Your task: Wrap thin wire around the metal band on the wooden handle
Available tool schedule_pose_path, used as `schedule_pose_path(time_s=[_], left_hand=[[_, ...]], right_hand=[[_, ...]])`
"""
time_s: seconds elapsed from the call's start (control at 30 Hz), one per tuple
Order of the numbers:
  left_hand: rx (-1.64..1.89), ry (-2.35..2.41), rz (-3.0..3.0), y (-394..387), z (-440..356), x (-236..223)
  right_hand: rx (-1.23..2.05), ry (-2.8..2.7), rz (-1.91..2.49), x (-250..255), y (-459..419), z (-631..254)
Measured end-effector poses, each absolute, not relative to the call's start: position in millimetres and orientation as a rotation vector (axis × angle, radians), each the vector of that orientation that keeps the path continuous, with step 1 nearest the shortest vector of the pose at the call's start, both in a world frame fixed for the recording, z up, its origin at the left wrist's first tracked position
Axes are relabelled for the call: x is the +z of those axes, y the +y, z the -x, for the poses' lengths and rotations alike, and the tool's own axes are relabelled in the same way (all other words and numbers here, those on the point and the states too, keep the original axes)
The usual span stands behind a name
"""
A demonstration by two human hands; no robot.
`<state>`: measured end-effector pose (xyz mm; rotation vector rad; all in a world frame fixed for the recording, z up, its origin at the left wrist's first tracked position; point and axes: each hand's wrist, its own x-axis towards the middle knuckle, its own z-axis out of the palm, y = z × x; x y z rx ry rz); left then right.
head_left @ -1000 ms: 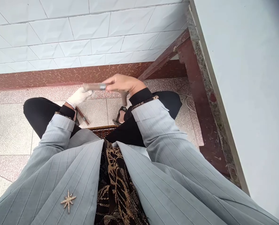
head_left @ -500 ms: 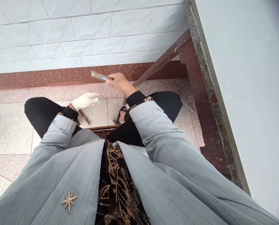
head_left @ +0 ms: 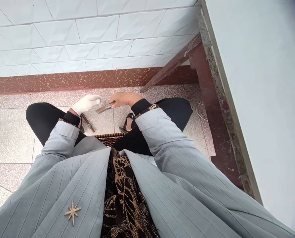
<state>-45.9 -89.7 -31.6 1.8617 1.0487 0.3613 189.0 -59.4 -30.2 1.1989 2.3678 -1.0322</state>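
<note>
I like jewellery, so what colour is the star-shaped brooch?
The brooch is pale gold, seen best in the head view.

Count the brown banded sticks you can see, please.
2. One banded stick is in the right hand; the other stick is on the floor, near the gloved left hand. The legs may hide more.
</note>
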Motion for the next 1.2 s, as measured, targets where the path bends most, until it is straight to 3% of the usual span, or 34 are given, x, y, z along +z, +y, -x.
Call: schedule_pose_path(time_s=[0.3,0.47,0.57,0.73,0.87,1.0,1.1,1.2], left_hand=[[0.505,1.102,-1.629,-85,47,-39],[0.48,0.942,-1.557,-91,42,-45],[0.49,0.866,-1.546,-92,41,-47],[0.407,0.759,-1.509,-95,35,-44],[0.312,0.734,-1.573,-99,32,-39],[0.312,0.789,-1.663,-99,33,-36],[0.368,0.882,-1.774,-97,37,-34],[0.381,1.051,-1.845,-94,42,-31]], right_hand=[[-1.79,2.47,-0.935,-5,-57,-208],[-2.38,2.529,-1.56,-3,-56,-206],[-2.497,2.359,-1.982,-6,-53,-202],[-2.225,2.264,-2.3,-19,-45,-202],[-1.48,2.389,-2.256,-31,-44,-199],[-0.895,2.41,-1.899,-33,-53,-187],[-0.787,2.39,-1.488,-33,-61,-180],[-0.882,2.356,-1.177,-30,-65,-177]])
